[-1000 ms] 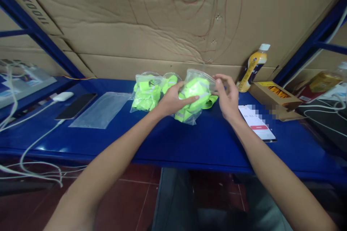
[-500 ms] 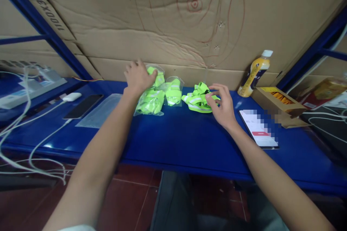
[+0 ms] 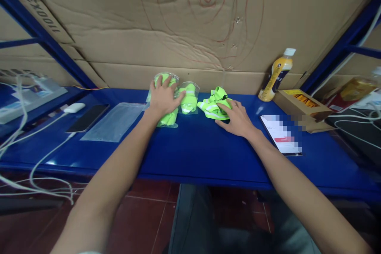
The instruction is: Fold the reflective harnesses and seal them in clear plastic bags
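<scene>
My left hand (image 3: 164, 98) lies with fingers spread on bagged neon-yellow reflective straps (image 3: 169, 120), partly hiding them. Just right of its thumb is another clear bag of folded reflective strap (image 3: 189, 99). Farther right, a loose bundle of neon-yellow reflective strap (image 3: 212, 108) with pale stripes sits unbagged on the blue table (image 3: 190, 151). My right hand (image 3: 236, 118) rests over the right side of this bundle, fingers stretched out and apart, touching it without a visible grip.
A flat clear plastic bag (image 3: 114, 123) and a dark phone (image 3: 88, 118) lie on the left, near white cables and a power strip (image 3: 35, 101). To the right are a lit phone (image 3: 281, 135), a yellow bottle (image 3: 276, 75) and an open cardboard box (image 3: 306, 107). Cardboard (image 3: 119, 47) stands behind.
My left hand has moved right and down onto the bagged straps. My right hand has moved left and lower, onto the loose strap bundle. The view has shifted slightly.
</scene>
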{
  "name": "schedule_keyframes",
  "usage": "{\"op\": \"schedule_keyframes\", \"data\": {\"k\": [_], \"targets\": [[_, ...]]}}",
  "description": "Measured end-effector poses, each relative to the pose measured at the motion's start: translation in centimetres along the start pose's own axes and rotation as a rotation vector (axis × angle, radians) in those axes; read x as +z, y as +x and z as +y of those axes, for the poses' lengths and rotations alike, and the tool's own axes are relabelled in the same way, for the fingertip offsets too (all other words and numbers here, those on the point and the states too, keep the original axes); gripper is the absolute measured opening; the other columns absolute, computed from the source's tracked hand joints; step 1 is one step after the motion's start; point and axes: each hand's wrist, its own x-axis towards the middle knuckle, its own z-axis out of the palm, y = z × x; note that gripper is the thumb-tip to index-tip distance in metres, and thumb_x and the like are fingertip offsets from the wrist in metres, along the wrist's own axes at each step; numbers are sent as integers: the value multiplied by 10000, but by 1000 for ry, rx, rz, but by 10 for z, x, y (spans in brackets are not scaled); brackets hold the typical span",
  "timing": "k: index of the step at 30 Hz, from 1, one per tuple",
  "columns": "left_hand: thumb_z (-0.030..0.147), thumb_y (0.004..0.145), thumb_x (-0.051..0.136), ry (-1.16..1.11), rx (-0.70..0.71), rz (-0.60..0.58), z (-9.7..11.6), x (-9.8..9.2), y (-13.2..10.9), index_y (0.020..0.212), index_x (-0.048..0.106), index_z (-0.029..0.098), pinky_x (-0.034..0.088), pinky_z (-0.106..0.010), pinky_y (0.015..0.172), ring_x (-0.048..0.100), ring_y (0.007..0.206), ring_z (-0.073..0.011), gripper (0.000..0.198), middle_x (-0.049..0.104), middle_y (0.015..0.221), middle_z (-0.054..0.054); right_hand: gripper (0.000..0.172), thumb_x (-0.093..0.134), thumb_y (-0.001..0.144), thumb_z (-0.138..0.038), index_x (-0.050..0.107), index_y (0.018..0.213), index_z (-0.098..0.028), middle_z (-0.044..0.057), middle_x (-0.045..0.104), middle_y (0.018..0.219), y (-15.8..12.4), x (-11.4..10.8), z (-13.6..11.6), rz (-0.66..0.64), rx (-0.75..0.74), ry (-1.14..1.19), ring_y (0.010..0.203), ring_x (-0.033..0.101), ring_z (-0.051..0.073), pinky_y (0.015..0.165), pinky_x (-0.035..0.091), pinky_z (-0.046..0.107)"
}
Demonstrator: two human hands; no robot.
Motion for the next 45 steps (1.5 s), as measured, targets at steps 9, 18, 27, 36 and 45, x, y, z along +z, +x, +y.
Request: {"op": "schedule_keyframes", "data": {"k": [9, 18, 27, 36, 45], "targets": [[435, 1053, 542, -114, 300, 179, 69, -10, -7, 1266, 742, 142, 413, -647, 1185, 571, 1356, -447, 413, 734, 1304, -200, 687, 656, 1008, -580, 659, 1527, -131, 246, 661, 1457, 16, 4, 21, -2, 71, -28, 1347, 589, 418, 1216, 437, 560], [352, 1053, 568, -489, 200, 210, 106, 1, 37, 1320, 708, 156, 439, -580, 1236, 574, 1420, -382, 360, 662, 1467, -216, 441, 843, 763, -386, 798, 1154, -187, 115, 827, 1152, 81, -29, 42, 303, 331, 561, 1054, 754, 312, 1006, 600, 483], [464, 896, 838, -795, 407, 213, 94, -64, 109, 1429, 639, 233, 477, -476, 1214, 629, 1411, -333, 614, 686, 1497, -133, 597, 738, 837, -804, 753, 1090, -264, 54, 812, 1055, 138, -83, 19, 401, 114, 1270, 1038, 787, 290, 896, 682, 466], [456, 866, 859, -1043, 180, 133, 88, -68, 103, 977, 720, 206, 612, -413, 973, 745, 979, -269, 306, 785, 1029, -85, 616, 735, 864, -826, 777, 1106, -261, 81, 812, 1140, 129, -120, 5, 382, 0, 980, 1171, 753, 312, 1063, 623, 514], [442, 914, 716, -1381, -106, -204, 89, -62, 105, 818, 697, 199, 642, -354, 674, 722, 685, -224, 262, 729, 760, -64, 304, 858, 872, -474, 806, 1099, -279, 50, 822, 1146, 121, -135, -16, 248, -204, 510, 1171, 729, 328, 1136, 560, 550]]}}
